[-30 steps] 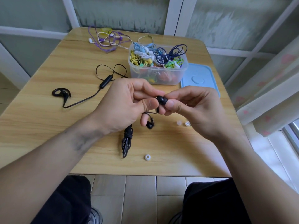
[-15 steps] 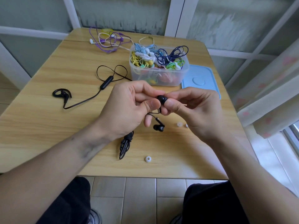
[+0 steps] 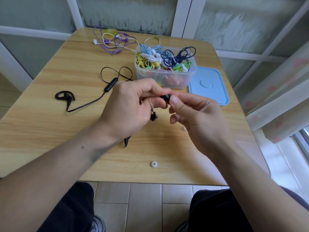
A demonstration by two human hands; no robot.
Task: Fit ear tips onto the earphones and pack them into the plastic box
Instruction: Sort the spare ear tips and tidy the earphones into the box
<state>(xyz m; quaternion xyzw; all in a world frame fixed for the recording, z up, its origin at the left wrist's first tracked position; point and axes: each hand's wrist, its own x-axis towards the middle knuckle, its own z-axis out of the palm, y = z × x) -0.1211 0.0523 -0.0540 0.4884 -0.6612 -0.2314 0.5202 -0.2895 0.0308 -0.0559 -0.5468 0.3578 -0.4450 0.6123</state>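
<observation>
Black ear-hook set (image 3: 65, 96) lies on desk (image 3: 41, 124) at left. Left hand (image 3: 127, 108) & right hand (image 3: 199, 118) both pinch a black earbud (image 3: 165, 98) mid-desk, grips curled tight. White tip (image 3: 153, 164) near front edge. Full box (image 3: 164, 67) behind, lid (image 3: 209, 85) beside it.

Soft daylight, seemingly window-lit; warped edges.
</observation>
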